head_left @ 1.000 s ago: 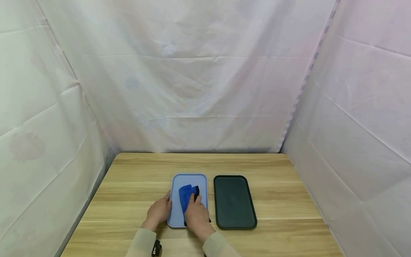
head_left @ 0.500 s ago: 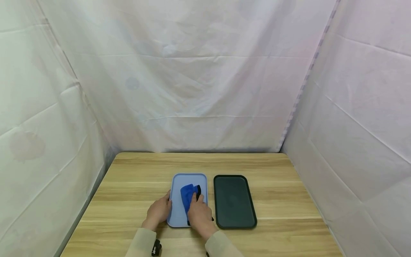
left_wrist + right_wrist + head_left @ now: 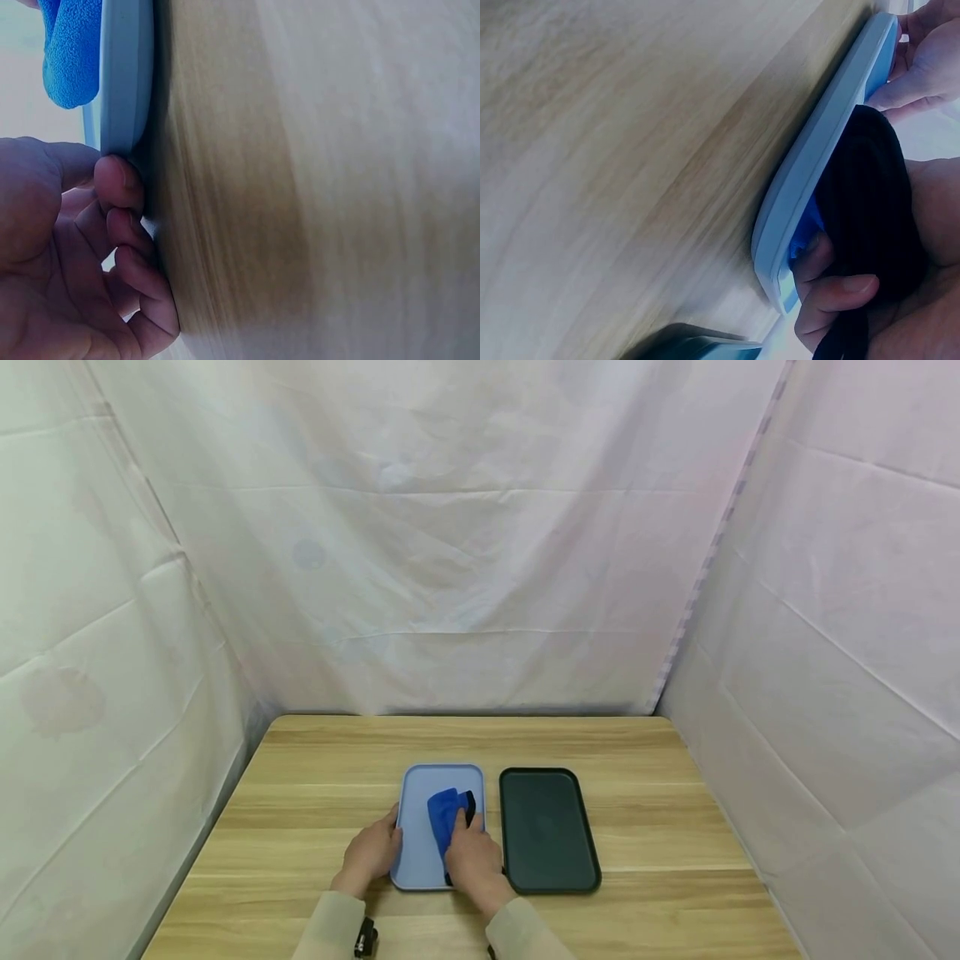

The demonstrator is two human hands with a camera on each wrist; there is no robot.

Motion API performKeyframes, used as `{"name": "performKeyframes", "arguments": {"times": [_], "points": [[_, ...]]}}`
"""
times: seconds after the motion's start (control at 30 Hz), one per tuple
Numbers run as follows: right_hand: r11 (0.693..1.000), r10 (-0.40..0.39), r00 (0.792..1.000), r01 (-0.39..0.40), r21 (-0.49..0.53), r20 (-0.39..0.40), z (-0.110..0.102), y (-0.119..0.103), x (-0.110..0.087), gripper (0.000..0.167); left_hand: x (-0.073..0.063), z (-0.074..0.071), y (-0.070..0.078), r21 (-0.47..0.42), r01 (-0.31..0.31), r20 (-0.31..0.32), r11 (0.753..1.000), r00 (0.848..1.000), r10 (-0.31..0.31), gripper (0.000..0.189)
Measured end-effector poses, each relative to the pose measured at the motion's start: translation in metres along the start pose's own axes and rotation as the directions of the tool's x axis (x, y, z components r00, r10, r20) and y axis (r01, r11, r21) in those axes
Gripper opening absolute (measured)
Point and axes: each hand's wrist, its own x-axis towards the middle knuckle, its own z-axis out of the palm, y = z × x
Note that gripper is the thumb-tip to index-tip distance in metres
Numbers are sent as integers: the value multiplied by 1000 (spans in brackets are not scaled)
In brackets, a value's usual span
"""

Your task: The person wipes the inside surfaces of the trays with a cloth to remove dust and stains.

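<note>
A light blue tray lies lengthwise on the table, and my left hand holds its left edge. In the left wrist view the thumb lies over the tray's rim, while the fingers curl against its outer side near the tabletop. My right hand grips a blue cloth with black trim on the tray's right half. Seen from the right wrist, the black part bulges between the palm and curled fingers, close over the tray's side. Part of the cloth is hidden under the hand.
A dark green tray lies just right of the blue one, with a narrow gap between them. The wooden table carries both. White curtains hang behind and along both sides.
My right hand has slid the cloth a short way to the right across the blue tray. The left hand and both trays stay where they were.
</note>
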Motion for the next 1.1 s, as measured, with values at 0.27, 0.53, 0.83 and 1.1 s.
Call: {"name": "performKeyframes", "arguments": {"times": [0.27, 0.53, 0.83, 1.1], "points": [[1000, -18, 1000, 18, 9, 9, -5, 6, 0, 65, -1, -3, 2, 5, -10, 12, 1000, 1000, 10, 53], [999, -26, 999, 26, 29, 21, -11, 10, 1, 66, -2, -6, 4, 25, -7, 20, 1000, 1000, 7, 53], [999, -35, 999, 35, -2, 16, -13, 12, 10, 65, -1, -8, 4, 36, -19, 32, 999, 999, 18, 53], [999, -37, 999, 37, -9, 16, -12, 13, 19, 64, 0, -9, 4, 39, -20, 47, 999, 999, 18, 53]]}}
